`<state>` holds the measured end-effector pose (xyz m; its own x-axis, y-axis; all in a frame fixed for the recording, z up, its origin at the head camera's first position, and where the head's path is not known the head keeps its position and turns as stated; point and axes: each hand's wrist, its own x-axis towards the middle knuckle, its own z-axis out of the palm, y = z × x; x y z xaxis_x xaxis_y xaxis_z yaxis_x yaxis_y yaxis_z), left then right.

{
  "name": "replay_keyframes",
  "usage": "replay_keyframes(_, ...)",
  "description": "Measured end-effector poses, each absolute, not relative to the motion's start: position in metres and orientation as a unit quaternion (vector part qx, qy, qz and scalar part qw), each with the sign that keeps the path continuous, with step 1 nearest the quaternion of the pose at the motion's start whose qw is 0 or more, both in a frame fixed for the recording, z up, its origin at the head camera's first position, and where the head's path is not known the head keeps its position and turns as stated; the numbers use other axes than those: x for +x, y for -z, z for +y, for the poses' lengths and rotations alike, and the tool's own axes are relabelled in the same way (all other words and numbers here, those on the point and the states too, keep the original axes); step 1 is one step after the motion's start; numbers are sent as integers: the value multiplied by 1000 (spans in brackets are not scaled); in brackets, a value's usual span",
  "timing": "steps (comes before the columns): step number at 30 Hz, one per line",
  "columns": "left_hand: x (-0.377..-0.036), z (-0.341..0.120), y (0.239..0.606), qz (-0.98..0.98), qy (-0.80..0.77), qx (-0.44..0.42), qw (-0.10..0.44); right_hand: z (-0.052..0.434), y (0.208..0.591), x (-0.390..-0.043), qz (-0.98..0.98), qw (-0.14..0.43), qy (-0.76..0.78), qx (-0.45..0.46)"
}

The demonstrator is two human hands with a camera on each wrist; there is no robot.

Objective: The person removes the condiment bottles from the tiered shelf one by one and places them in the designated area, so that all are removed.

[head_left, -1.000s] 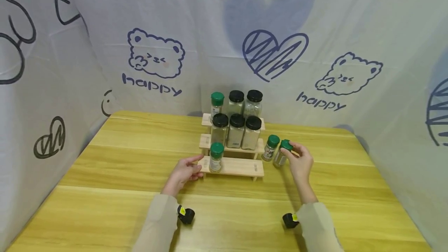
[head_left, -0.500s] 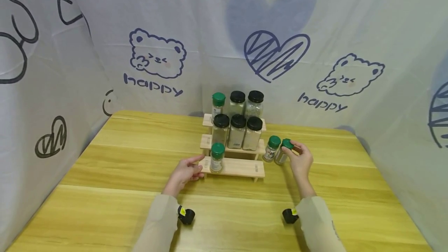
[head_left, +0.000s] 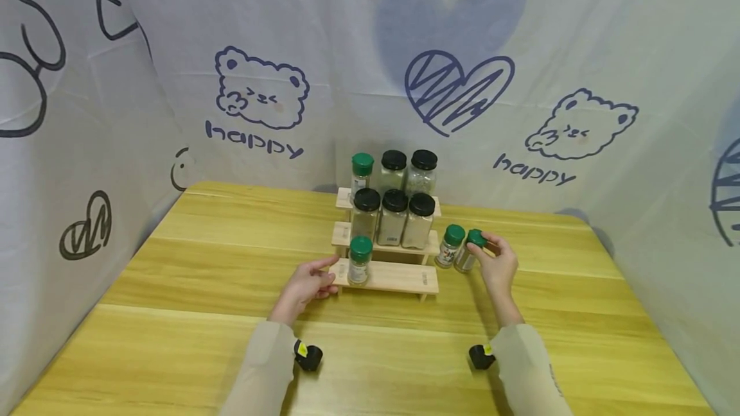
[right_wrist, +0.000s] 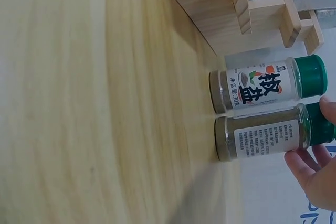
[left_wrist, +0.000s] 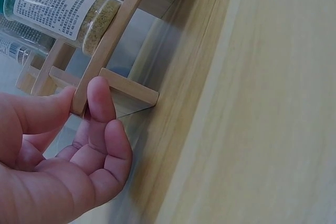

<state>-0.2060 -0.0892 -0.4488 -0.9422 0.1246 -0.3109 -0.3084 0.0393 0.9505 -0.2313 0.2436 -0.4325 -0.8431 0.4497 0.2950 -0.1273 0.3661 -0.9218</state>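
A three-tier wooden rack (head_left: 399,278) stands mid-table with black-capped jars on its upper tiers. One green-capped spice jar (head_left: 360,262) sits on the left of the bottom tier. My left hand (head_left: 326,277) pinches that tier's left end between thumb and forefinger (left_wrist: 100,98), just below the jar (left_wrist: 63,11). Right of the rack, two green-capped jars stand side by side on the table. My right hand (head_left: 482,248) grips the cap of the right jar (head_left: 465,259), its fingertips (right_wrist: 304,163) on the green lid. The left jar (head_left: 448,252) stands free beside it.
The yellow wooden table (head_left: 173,275) is hemmed in by white printed cloth (head_left: 260,82) at the back and both sides. The upper tiers carry several jars (head_left: 393,217). Bare tabletop lies to the left and in front of the rack.
Almost nothing: my right hand and its jar have shifted very slightly away from me. The left hand stays on the rack's end.
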Motion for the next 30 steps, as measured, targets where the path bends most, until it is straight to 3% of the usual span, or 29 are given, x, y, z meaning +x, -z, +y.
replay_keyframes(17,-206,-89,448,699,-694,-64,159,244,433,-223,-763,281,-579,-64)
replay_keyframes(30,-207,-90,452,698,-696,-58,159,233,420,-205,-765,349,-539,-53)
